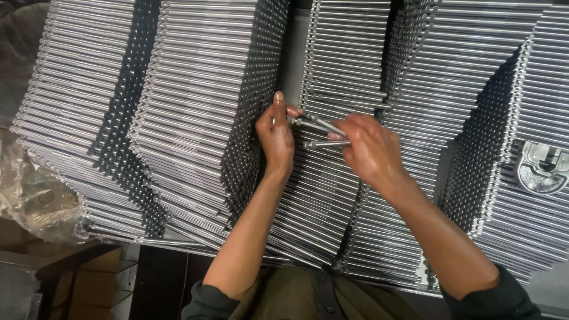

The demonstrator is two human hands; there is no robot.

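Note:
Several tall stacks of shiny steel rods (195, 89) cover the surface in front of me, laid in neat rows. My left hand (275, 133) rests at the end of the middle stack, thumb up, fingers pinching the ends of loose rods (317, 123). My right hand (367, 148) grips two or three of those same rods a little to the right, holding them slightly askew above the stack (344, 65). Both hands touch the loose rods between them.
A metal bracket-like fixture (542, 169) lies on the rightmost stack. Crumpled clear plastic wrap (29, 195) sits at the left edge. A cardboard box (98, 278) stands below at the bottom left, near the table's front edge.

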